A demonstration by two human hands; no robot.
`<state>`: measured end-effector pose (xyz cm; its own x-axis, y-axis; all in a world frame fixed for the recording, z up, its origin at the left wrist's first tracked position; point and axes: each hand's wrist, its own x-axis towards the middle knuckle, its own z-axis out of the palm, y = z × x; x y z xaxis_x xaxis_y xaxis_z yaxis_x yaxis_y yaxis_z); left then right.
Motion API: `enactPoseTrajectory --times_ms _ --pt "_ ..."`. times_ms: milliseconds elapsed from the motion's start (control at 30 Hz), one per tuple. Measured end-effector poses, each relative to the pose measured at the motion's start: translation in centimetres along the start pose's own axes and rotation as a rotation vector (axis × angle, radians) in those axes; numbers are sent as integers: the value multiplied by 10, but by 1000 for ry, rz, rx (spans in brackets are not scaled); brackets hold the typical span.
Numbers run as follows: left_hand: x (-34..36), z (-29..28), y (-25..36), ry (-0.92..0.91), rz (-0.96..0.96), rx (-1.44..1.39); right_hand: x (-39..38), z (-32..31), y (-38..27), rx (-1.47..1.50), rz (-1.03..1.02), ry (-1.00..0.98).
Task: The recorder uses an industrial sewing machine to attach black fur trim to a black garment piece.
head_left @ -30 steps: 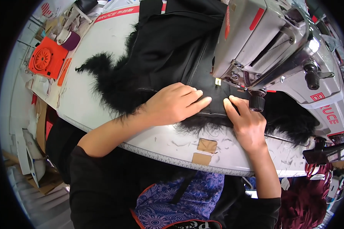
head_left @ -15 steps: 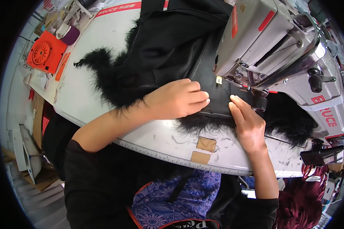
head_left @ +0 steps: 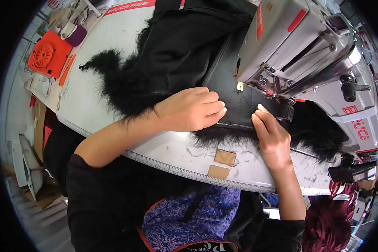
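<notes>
At the far left, an orange device (head_left: 47,53) sits on the white tabletop (head_left: 77,101). Right of it lies the black garment (head_left: 180,46), spread across the tabletop and reaching under the sewing machine (head_left: 277,42); its fur trim (head_left: 113,88) fringes the left side and near edge. The left hand (head_left: 195,109) rests on the cloth, fingers curled inward; whether a fold is pinched cannot be told. The right hand (head_left: 273,134) lies near the machine head, fingers half bent, fingertips on the cloth; a firm grip cannot be confirmed. Judged by its drape, the garment should handle as light, limp and somewhat slippery; hold is best taken flat on the smooth panel, clear of the fur.
</notes>
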<state>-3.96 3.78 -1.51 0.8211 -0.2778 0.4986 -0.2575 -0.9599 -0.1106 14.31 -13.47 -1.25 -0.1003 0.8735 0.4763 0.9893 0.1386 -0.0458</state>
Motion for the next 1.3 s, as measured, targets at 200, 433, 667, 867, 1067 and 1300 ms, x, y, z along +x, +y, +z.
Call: enactPoseTrajectory --times_ms 200,433,667,867,1067,1300 --pt "4 -1 2 -66 -55 6 -1 -5 1 -78 -17 -6" --pt "1 3 6 -74 -126 -30 -9 -10 8 89 -1 -47" --pt "0 2 6 -53 -156 -138 -19 -15 10 212 5 -70" --pt "-2 0 5 -45 -156 -144 -16 -17 11 222 18 -104" --pt "-3 3 4 -30 -137 -153 4 -18 -6 93 160 -139" --pt "-1 1 5 -50 -142 -112 12 0 -12 208 15 -119"
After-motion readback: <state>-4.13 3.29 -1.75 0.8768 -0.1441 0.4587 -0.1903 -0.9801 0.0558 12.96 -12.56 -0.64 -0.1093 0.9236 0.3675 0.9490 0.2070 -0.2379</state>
